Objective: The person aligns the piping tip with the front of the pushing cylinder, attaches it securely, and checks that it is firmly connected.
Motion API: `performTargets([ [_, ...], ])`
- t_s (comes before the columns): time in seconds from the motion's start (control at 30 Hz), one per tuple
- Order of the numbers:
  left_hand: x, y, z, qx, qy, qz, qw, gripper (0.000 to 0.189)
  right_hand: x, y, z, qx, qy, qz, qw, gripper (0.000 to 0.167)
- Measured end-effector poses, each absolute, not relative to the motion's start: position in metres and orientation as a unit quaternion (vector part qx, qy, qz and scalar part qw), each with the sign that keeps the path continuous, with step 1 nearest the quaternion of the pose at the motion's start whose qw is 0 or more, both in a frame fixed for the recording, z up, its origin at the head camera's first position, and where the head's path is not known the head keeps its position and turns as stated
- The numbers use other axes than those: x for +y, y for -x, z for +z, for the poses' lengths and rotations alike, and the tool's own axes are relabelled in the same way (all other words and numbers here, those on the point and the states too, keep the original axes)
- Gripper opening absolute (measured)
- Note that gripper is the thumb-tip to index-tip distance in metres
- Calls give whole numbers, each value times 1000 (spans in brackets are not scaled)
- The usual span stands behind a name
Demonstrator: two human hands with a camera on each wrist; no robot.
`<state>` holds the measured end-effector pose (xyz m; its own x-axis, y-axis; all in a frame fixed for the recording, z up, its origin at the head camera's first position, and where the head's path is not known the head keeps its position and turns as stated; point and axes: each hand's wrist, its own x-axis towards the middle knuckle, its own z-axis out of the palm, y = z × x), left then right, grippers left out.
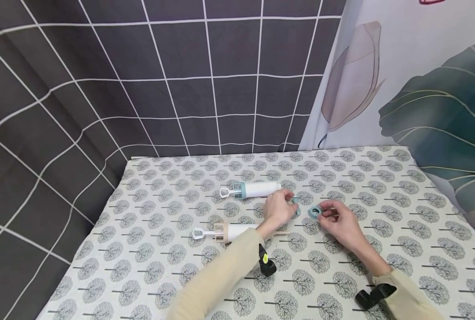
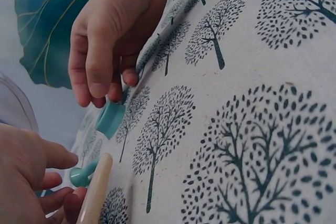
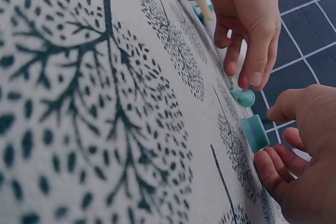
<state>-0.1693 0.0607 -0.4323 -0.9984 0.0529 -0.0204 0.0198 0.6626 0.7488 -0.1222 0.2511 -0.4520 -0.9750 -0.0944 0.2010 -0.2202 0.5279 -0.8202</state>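
My left hand (image 1: 279, 206) reaches over a small teal nozzle (image 3: 244, 98), its fingers pointing down and loosely bent. Whether a fingertip touches the nozzle I cannot tell. To its right lies a teal ring-shaped cap (image 1: 311, 214) on the cloth. Thumb and fingers of my right hand (image 1: 340, 222) are spread around the cap's near side, close to its rim, without a clear grip. Left of the hands lies a white syringe-like tube with a teal collar (image 1: 259, 189). Nearer, partly under my left forearm, is a similar tube with a beige collar (image 1: 237, 231) and a thin beige nozzle (image 2: 97, 192).
A tree-patterned cloth (image 1: 173, 284) covers the table. A dark checked curtain (image 1: 189, 98) hangs behind and to the left. A white curtain with leaf prints (image 1: 353, 120) hangs at the right. Both tubes have clear looped handles pointing left.
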Motion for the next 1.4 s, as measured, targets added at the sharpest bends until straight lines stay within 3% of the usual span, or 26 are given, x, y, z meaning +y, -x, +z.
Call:
performTargets([
  [0.73,68,173,-438,925,-21,380,14,30,245,127,-453,-892,-87,439,60,41],
  [1.4,68,173,-438,912,-17,408,39,26,243,135,-458,-912,-127,379,90,36],
])
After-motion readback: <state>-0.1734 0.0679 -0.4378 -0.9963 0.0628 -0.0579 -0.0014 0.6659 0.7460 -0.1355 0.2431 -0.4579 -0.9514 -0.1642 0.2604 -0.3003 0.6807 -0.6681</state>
